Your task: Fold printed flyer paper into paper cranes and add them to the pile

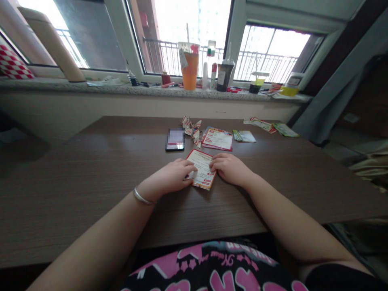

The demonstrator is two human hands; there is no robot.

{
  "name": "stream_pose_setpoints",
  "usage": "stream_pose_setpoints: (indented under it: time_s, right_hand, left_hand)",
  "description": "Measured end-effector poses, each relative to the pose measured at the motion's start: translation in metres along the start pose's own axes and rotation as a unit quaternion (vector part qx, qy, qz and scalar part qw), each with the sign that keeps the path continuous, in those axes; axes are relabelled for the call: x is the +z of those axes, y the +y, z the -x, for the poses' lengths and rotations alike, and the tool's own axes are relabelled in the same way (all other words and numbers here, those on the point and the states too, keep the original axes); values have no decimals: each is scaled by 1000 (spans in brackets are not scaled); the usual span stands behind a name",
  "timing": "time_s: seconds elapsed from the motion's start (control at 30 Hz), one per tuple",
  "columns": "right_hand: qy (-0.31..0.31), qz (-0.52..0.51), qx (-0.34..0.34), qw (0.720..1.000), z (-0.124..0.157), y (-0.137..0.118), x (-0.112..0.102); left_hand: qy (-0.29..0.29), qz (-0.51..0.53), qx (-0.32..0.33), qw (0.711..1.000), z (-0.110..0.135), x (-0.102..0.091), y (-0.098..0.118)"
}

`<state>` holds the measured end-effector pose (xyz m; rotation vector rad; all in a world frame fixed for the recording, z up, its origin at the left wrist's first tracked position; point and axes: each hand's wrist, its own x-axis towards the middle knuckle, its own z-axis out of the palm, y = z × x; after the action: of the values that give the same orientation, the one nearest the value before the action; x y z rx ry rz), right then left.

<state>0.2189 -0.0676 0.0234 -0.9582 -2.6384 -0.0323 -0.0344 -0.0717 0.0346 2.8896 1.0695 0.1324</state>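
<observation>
A printed card with a red border and lines of text lies on the brown table, tilted slightly, between my two hands. My left hand, a silver bangle at its wrist, grips the card's left edge, fingers on top and thumb near the lower left corner. On the opposite edge, my right hand has its curled fingers pressed on the card; its thumb is mostly hidden. Just beyond the card sits a stack of similar red-edged cards. Folded striped paper pieces lie left of that stack.
A phone lies beyond my left hand. Green-edged cards and more printed papers lie at the far right of the table. Along the windowsill stand an orange drink cup, a dark drink cup and small items.
</observation>
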Motion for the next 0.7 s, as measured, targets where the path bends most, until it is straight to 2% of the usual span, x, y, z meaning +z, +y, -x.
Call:
stream_pose_setpoints:
  time_s: [0.2, 0.43, 0.7]
  right_hand:
    - [-16, -8, 8, 1000, 0, -7, -5]
    - [-44, -41, 5, 998, 0, -18, -8]
    - [-65, -31, 1, 997, -1, -23, -6]
  left_hand:
    - [-18, -34, -26, 999, -2, -6, 5]
    - [-13, -25, -22, 999, -2, -9, 5]
    - [7, -20, 33, 999, -2, -8, 4]
